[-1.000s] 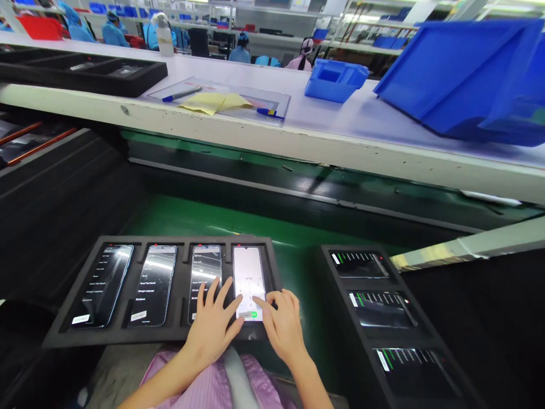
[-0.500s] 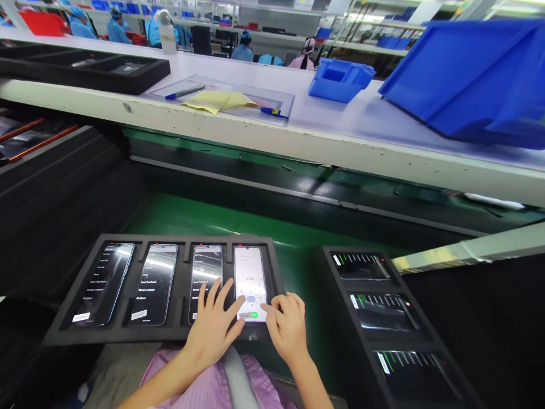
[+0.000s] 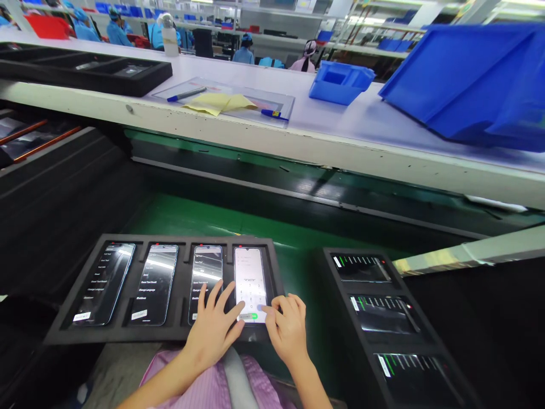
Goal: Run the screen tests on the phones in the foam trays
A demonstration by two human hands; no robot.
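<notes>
Both hands on the lit phone, rightmost slot of the four-slot foam tray.

Black foam tray [image 3: 179,335] sits on the green belt [image 3: 298,255], holding four phones side by side, long axes running away from the person, top ends at the far side. Three dark-screen phones [image 3: 155,283] on the left, then the white-screen phone [image 3: 250,275] showing a keypad. Left hand [image 3: 215,326]: fingers spread loose, grasping nothing, tips resting over the third phone's lower end and the white screen's lower edge. Right hand [image 3: 287,326]: fingers curled, index tip touching the screen's lower right corner. Further right, a second foam tray [image 3: 340,318] holds three phones lying crosswise.
</notes>
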